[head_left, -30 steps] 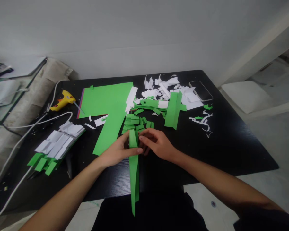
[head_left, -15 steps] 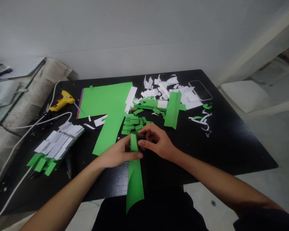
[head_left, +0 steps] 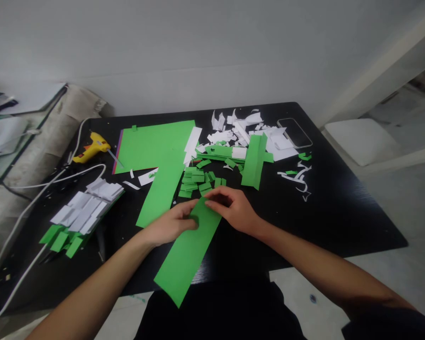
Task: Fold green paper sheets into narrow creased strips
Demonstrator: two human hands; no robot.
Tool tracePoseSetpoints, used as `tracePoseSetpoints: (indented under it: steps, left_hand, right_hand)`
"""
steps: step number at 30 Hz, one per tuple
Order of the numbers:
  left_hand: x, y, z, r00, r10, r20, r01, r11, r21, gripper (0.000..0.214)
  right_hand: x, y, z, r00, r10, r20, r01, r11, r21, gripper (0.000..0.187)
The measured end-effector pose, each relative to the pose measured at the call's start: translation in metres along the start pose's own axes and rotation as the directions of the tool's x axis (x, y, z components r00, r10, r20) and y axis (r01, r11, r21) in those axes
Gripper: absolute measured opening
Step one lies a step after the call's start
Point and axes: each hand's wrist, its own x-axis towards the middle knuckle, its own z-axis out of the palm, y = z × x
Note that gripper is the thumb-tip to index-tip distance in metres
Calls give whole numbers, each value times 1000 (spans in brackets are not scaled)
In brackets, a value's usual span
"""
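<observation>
Holding: both hands grip the far end of a long green paper strip [head_left: 186, 257], flat, smooth and straight-edged.
Left hand [head_left: 170, 226]: thumb and curled fingers pinch the strip's far left edge, knuckles low over the table.
Right hand [head_left: 233, 210]: fingertips are pressed together on the strip's far right corner; the palm faces down.
Strip position: it lies diagonally at the near middle of the black table [head_left: 340, 208], its far end between the hands and its near end overhanging the front edge.
Table surface: matt black with a faint grain.
Just beyond the hands: a loose heap of small green paper rectangles [head_left: 196, 179], overlapping.
Left of heap: a large green paper sheet [head_left: 152, 146], flat, with a long tongue cut towards the hands.
Right of heap: a folded green strip [head_left: 255, 160], creased lengthwise into a ridge.
Far side: white paper scraps [head_left: 241, 130], curled and jagged, beside a dark phone [head_left: 294, 133] lying flat.
Far left: a yellow glue gun [head_left: 92, 147] on its side, with a white cable [head_left: 38, 189] looping along the table.
Near left: a stack of white and green paper slips [head_left: 81, 212], fanned out, well apart from the hands.
</observation>
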Motion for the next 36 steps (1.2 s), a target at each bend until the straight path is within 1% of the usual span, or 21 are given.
tracePoseSetpoints:
  steps: [4,7,11,12,14,15,16,18,20,22,24,26,28,31,36]
  left_hand:
    - [-3,0,0,994,-102,47,105,992,-72,53]
    - [-5,-2,-1,987,-154,39,158,980,-123,49]
    - [-6,-5,-2,985,-173,0,171,970,-173,44]
    - [-6,-4,-3,988,-157,4,155,968,-199,40]
    - [-7,-3,-3,993,-101,67,116,952,-285,33]
    - [-7,-1,-3,991,-69,113,103,936,-338,38]
    - [-6,0,-3,986,-43,161,103,916,-387,48]
    - [-5,1,-3,971,-24,236,131,885,-447,62]
    - [-5,1,-2,967,-54,248,166,875,-454,63]
    - [-5,-1,-1,964,-136,227,225,873,-434,62]
    - [-5,-3,0,961,-224,165,273,868,-414,64]
    - [-6,-4,1,958,-268,105,287,870,-400,65]
    - [-5,-3,2,964,-256,69,262,885,-383,63]
    - [-5,-2,3,979,-199,36,199,918,-343,55]
    - [-5,1,7,992,-106,-69,88,970,-226,43]
  right_hand:
    - [4,-4,-6,998,40,-58,-34,995,97,12]
    - [7,-5,-12,992,30,-120,-21,997,75,12]
    - [9,-5,-18,987,21,-158,-14,999,46,13]
    - [9,-5,-19,989,22,-149,-14,998,56,13]
    - [9,-6,-19,995,25,-99,-14,994,105,15]
    - [9,-7,-18,998,27,-61,-18,990,140,16]
    - [8,-7,-17,999,30,-22,-25,984,176,16]
    - [7,-9,-16,999,28,39,-37,971,237,17]
    - [6,-9,-14,998,18,62,-34,963,268,15]
    - [6,-8,-12,998,1,64,-19,960,278,13]
    - [6,-7,-12,998,-9,65,-9,961,276,11]
    - [5,-7,-12,997,-9,71,-10,963,270,11]
    - [5,-8,-12,997,-4,78,-16,965,263,12]
    - [5,-9,-12,996,-1,94,-24,963,267,15]
    - [3,-11,-11,998,-2,65,-17,956,294,24]
